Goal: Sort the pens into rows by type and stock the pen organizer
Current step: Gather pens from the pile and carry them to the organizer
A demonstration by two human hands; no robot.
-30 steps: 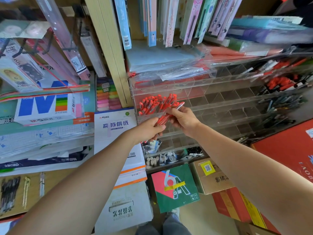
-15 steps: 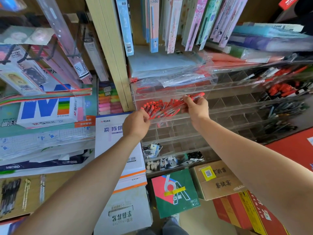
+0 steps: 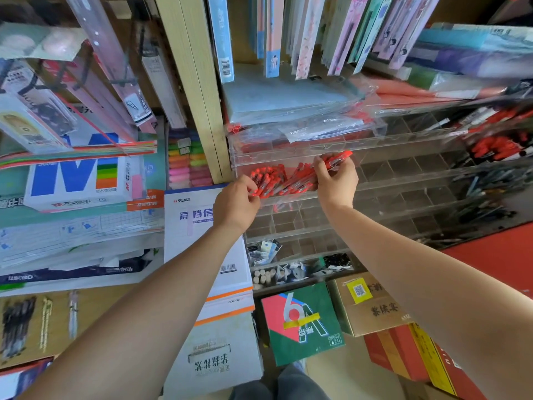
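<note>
Head view, w/ the pen organizer (image 3: 403, 171) as ref: it's the clear acrylic one w/ stepped rows of compts. Your R hand (image 3: 336, 180) is up at an upper row near the organizer's left end, fingers & thumb curled round a small bundle of red pens (image 3: 340, 157). The bundle lies slanted, its upper ends poking out past your fingers toward the organizer's right, its lower ends down in the compt. Your L hand (image 3: 236, 203) is at the organizer's front-left corner, same row, fingers bent in. Its tips pinch the near ends of the loose red pens (image 3: 266, 180) lying in the far-left compt; how many it has hold of, can't tell. At the organizer's right end there are more red pens (image 3: 496, 145) & below them dark pens (image 3: 490, 183), both blurred. Its lowest rows hold dark packets (image 3: 336, 259) & small white cylinders (image 3: 261, 278). On top of the organizer lie clear plastic sleeves (image 3: 288, 102), & above those stand notebooks (image 3: 271, 36). Just left of the organizer are a wooden upright (image 3: 199, 82) & a white paper pack (image 3: 196, 226). Under the organizer's front sit a green box (image 3: 302, 324) & a cardboard box (image 3: 372, 304), side by side.
</note>
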